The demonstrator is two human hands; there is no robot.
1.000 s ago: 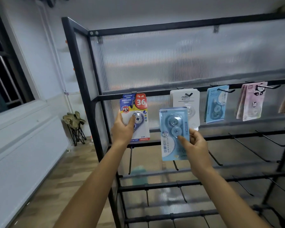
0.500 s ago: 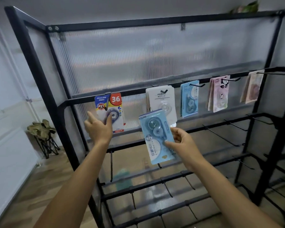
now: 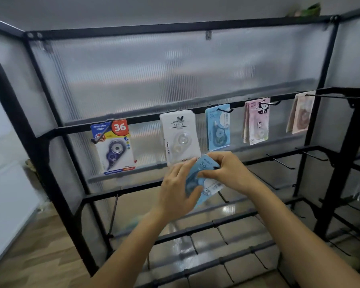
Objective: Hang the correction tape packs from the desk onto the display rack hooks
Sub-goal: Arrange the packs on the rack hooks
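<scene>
Display rack (image 3: 50, 129): black metal frame, ribbed translucent back panels, several horizontal rails carrying forward-pointing hooks.

Upper occupied rail, left to right:
- Blue, yellow and red pack marked "36" (image 3: 115, 146), holding a dark blue dispenser; hangs slightly tilted.
- White pack (image 3: 180, 136), clear dispenser; its lower edge sits just behind the fingers of both hands.
- Light blue pack (image 3: 218, 126) on a black hook (image 3: 224, 110).
- Pink packs with a panda print (image 3: 257, 121), more than one on the same hook.
- Beige-pink packs (image 3: 301, 113), far right, blurred.

Lower rails: bare hooks (image 3: 281, 163), some partly hidden by the forearms.

Item in hand: light blue correction tape pack (image 3: 206, 179), tilted, top corner up and toward the rack, held in front of the rail beneath the white pack; not on any hook.

Left hand (image 3: 178, 189): fingers extended along the pack's left side, thumb across its front, gripping it.

Right hand (image 3: 227, 171): fingers curled over the pack's top edge, pinching it.

Surroundings: wooden floor (image 3: 29, 256) at lower left, pale wall beyond.
</scene>
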